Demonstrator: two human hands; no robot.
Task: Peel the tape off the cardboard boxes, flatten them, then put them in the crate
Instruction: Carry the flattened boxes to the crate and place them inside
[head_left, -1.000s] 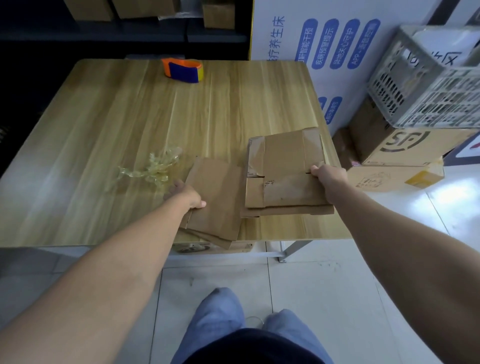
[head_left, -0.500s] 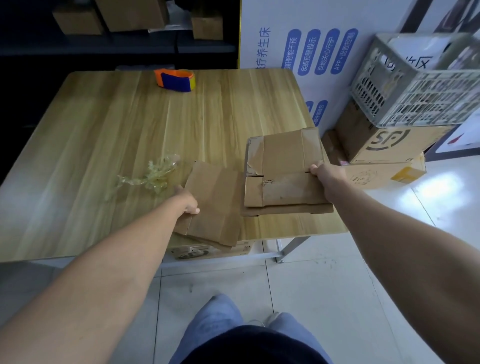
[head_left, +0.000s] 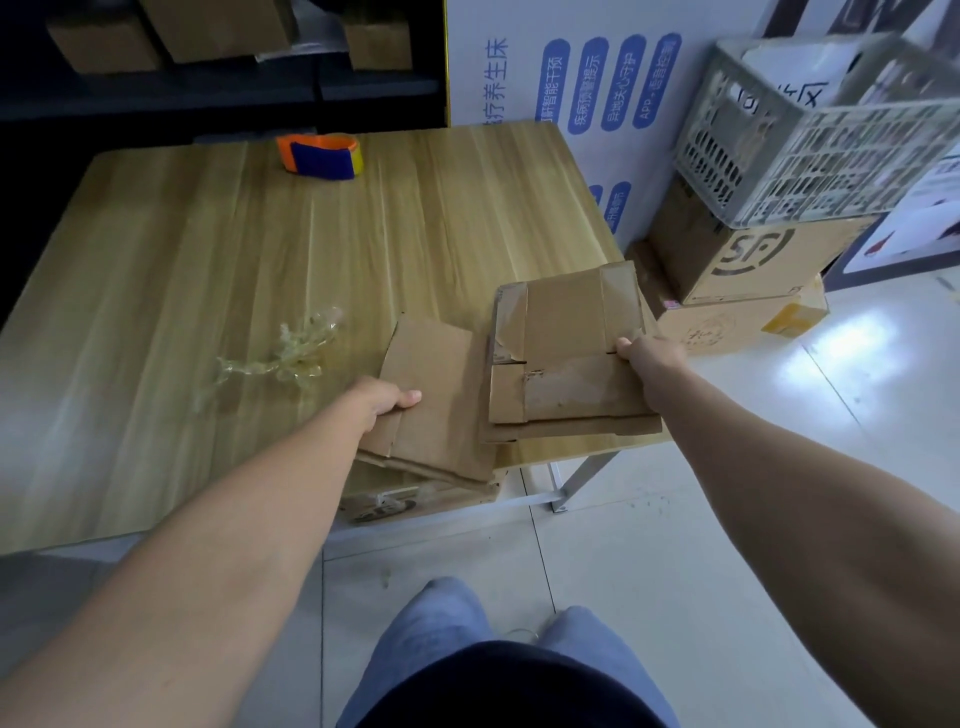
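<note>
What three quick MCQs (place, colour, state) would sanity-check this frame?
1. The grey plastic lattice crate sits:
A) on stacked brown cardboard cartons right of the light wooden table
B) on that table
C) under it

2. The tape dispenser at the table's far edge is:
A) green and white
B) red and black
C) orange and blue

3. The left hand and right hand:
A) both lie open
B) each grip flattened cardboard
C) hold crumpled tape

Answers:
1 A: the crate rests on the cartons beside the table.
2 C: it has an orange frame with a blue band.
3 B: the left hand grips the left flattened brown cardboard box, and the right hand grips the right flattened brown cardboard box.
</note>
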